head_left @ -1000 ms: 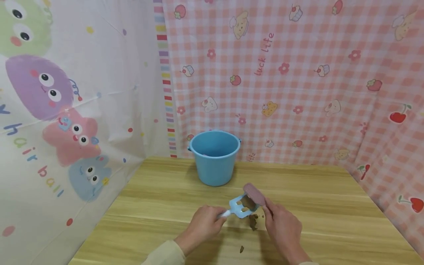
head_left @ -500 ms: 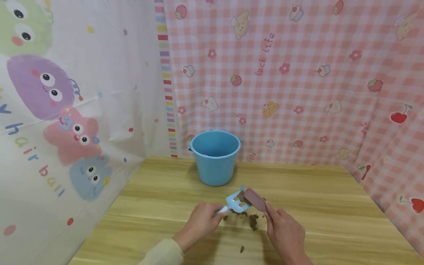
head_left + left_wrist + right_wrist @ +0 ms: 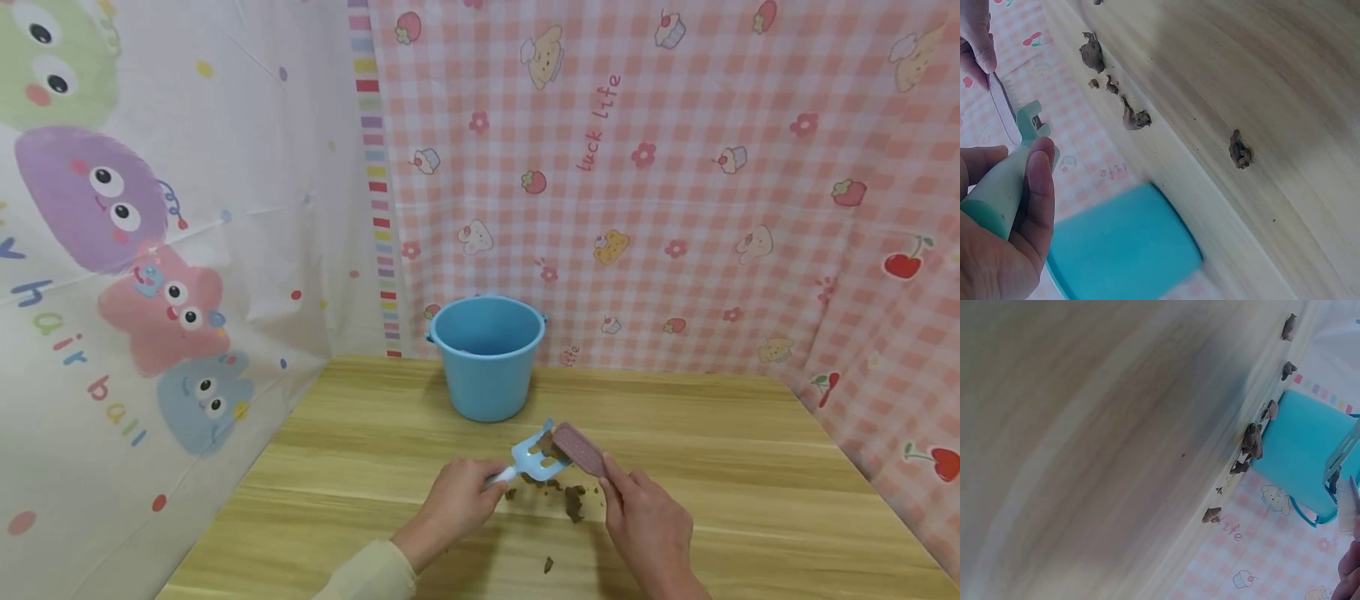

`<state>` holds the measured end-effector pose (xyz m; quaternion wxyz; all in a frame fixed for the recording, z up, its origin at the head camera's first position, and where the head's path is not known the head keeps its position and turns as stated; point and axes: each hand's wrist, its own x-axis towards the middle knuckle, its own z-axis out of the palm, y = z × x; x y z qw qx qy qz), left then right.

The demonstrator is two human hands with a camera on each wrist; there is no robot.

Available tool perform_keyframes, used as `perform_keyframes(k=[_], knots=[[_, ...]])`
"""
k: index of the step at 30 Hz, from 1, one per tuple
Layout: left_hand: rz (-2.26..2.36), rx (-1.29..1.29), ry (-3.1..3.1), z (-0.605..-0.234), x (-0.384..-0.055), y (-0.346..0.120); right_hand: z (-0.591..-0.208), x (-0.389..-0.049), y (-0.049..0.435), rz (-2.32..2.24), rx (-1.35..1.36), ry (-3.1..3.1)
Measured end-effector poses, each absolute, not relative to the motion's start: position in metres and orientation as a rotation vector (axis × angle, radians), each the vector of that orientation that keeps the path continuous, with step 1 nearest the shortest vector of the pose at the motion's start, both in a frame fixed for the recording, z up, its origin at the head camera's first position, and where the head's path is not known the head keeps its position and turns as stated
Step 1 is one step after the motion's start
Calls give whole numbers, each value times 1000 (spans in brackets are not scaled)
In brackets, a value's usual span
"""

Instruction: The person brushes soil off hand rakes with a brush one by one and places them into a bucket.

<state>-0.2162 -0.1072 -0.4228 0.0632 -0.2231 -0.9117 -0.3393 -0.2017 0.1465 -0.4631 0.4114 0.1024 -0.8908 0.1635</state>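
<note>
In the head view my left hand (image 3: 461, 498) grips the pale handle of a light blue garden fork (image 3: 527, 465), held above the table. Brown, mud-like stuff (image 3: 549, 446) clings to its tines. My right hand (image 3: 648, 525) holds a mauve-backed brush (image 3: 579, 450) by its handle, the head at the fork's tines. Pale bristles (image 3: 1347, 509) show in the right wrist view, beside the fork. Beneath the tools, brown clumps (image 3: 573, 503) lie scattered on the wood. The left wrist view shows fingers curled round the fork handle (image 3: 1000, 187).
A blue bucket (image 3: 489, 385) stands behind the tools on the wooden table (image 3: 337, 467); something small and pinkish shows inside it. One crumb (image 3: 548, 565) lies near the front. Printed cloths hang at the left (image 3: 292, 167), back (image 3: 570, 200) and right.
The fork has tilted and shifted slightly left, and brown clumps have dropped onto the table below it. The brush has made small moves over the tines. The bucket stays put.
</note>
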Motion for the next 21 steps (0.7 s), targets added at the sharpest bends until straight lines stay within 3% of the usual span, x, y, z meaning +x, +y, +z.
perform_keyframes(k=[4,11,21], knots=[[-1046,-671,-2765,-423,-216,-108,-462,-200,144,481,218,-2261],[-1098,-649,-2744,-423,-216,-110,-465,-195,141,519,418,-2285],[-1136,-642,-2730,-422,-217,-112,-470,-198,146,489,295,-2254]])
